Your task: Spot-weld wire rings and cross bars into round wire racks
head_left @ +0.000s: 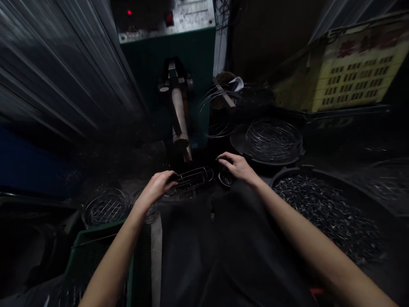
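My left hand (157,186) is closed on one end of a rounded wire rack (194,177), which it holds tilted below the machine's tip. My right hand (238,166) is to the right of the rack, apart from it. Its thumb and fingers are pinched together, and whatever may be between them is too small and dark to tell. Just below that hand lies a round wire piece (225,179), partly hidden. Above the rack, a pale cylindrical arm (180,111) juts from a green machine (140,64) with a lit red light.
To the right, a dark basin (281,170) holds many small metal pieces. Behind it, a tray (239,147) carries wire rings (273,138). A yellow crate (354,76) stands at the back right. Round wire grids (107,209) rest by a green crate (96,234) at the left.
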Demonstrator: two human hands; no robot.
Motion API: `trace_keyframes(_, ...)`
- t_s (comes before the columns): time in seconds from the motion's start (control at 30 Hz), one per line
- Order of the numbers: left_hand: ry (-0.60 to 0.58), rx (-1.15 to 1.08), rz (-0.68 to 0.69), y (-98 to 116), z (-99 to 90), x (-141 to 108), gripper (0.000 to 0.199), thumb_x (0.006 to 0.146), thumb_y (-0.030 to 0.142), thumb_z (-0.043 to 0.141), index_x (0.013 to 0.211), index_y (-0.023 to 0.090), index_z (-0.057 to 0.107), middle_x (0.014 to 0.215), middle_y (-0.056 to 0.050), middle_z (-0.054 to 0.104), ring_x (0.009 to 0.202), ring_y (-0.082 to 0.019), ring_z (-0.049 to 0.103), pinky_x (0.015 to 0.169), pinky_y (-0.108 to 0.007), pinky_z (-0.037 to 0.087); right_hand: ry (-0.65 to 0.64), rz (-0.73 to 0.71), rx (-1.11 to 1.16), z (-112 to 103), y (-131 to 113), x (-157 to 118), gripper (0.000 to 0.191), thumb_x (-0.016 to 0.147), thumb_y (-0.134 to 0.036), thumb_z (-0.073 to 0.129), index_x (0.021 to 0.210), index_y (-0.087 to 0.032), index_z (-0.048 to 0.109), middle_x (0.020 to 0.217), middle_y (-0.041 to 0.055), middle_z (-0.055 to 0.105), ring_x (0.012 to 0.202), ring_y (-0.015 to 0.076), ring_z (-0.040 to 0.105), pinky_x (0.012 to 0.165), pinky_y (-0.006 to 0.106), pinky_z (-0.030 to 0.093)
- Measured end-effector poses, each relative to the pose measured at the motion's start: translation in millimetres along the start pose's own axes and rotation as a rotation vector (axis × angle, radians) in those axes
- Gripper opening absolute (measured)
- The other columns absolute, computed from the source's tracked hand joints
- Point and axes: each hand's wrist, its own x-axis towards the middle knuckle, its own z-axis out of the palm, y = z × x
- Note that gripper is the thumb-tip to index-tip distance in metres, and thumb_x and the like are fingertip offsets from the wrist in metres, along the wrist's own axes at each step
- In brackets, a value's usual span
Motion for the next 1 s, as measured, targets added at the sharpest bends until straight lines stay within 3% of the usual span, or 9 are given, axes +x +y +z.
trace_keyframes(0.1, 0.019, -0.027, -0.023, -6.9, -6.0, -7.5, 0.021, 0.081, 0.03, 0.057, 0.098, 0.018, 0.059, 0.091, -0.004, 0.067, 0.082, -0.016, 0.062, 0.075, -0.026, 0.046, -0.043, 0.005, -0.054, -6.1, 11.4, -3.6, 0.019, 0.083, -0.03, 0.052, 0.091, -0.021, 0.066, 0.092, 0.0021, 0.069, 0.085, 0.0174, 0.063, 0.08, 0.031, 0.046)
trace_keyframes(0.27, 0.011, -0.036, -0.039, -10.4, -13.9, -13.3, 0.021, 0.08, 0.033, 0.057, 0.096, 0.019, 0.059, 0.09, -0.002, 0.067, 0.083, -0.016, 0.063, 0.075, -0.026, 0.047, -0.046, -0.031, -0.064, 5.8, 16.2, -3.8, 0.019, 0.085, -0.029, 0.05, 0.095, -0.022, 0.065, 0.096, 0.002, 0.068, 0.089, 0.017, 0.063, 0.083, 0.031, 0.046)
trace_keyframes(0.47, 0.009, -0.023, -0.031, -9.3, -16.6, -12.1, 0.021, 0.08, 0.033, 0.057, 0.095, 0.019, 0.06, 0.09, -0.003, 0.068, 0.082, -0.017, 0.063, 0.076, -0.026, 0.047, -0.071, -0.138, -0.109, 12.3, 14.6, 4.7, 0.017, 0.085, -0.025, 0.052, 0.094, -0.02, 0.065, 0.09, 0.0034, 0.067, 0.084, 0.0156, 0.062, 0.079, 0.028, 0.047)
trace_keyframes(0.57, 0.004, -0.02, -0.023, -7.9, -16.7, -9.6, 0.021, 0.079, 0.032, 0.058, 0.095, 0.019, 0.06, 0.089, -0.003, 0.068, 0.082, -0.016, 0.063, 0.075, -0.026, 0.047, -0.155, -0.213, -0.225, 17.6, 13.5, 4.6, 0.017, 0.083, -0.025, 0.056, 0.097, -0.02, 0.065, 0.092, 0.0046, 0.065, 0.081, 0.0148, 0.061, 0.074, 0.025, 0.046)
trace_keyframes(0.67, -0.002, -0.009, -0.032, -6.5, -17.5, -7.6, 0.022, 0.078, 0.031, 0.059, 0.095, 0.018, 0.06, 0.088, -0.003, 0.067, 0.081, -0.016, 0.063, 0.074, -0.026, 0.047, -0.235, -0.263, -0.419, 22.3, 9.4, 3.4, 0.017, 0.084, -0.021, 0.054, 0.098, -0.022, 0.065, 0.099, 0.0053, 0.063, 0.085, 0.0153, 0.059, 0.068, 0.024, 0.045)
trace_keyframes(0.83, -0.02, -0.019, -0.035, -5.5, -20.9, -7.2, 0.024, 0.078, 0.033, 0.059, 0.097, 0.019, 0.06, 0.089, -0.002, 0.067, 0.081, -0.016, 0.062, 0.074, -0.025, 0.046, -0.214, -0.276, -0.54, 21.2, 8.2, 7.2, 0.024, 0.086, -0.015, 0.046, 0.1, -0.024, 0.063, 0.125, 0.0058, 0.053, 0.091, 0.0156, 0.058, 0.064, 0.023, 0.043)
trace_keyframes(1.0, -0.018, -0.023, -0.044, -5.0, -29.8, -5.7, 0.025, 0.076, 0.035, 0.06, 0.096, 0.019, 0.061, 0.087, -0.001, 0.067, 0.077, -0.015, 0.061, 0.072, -0.024, 0.047, -0.285, -0.341, -0.487, 16.1, 16.2, 16.9, 0.029, 0.086, -0.012, 0.042, 0.103, -0.025, 0.062, 0.101, 0.0022, 0.064, 0.077, 0.0119, 0.06, 0.061, 0.021, 0.04)
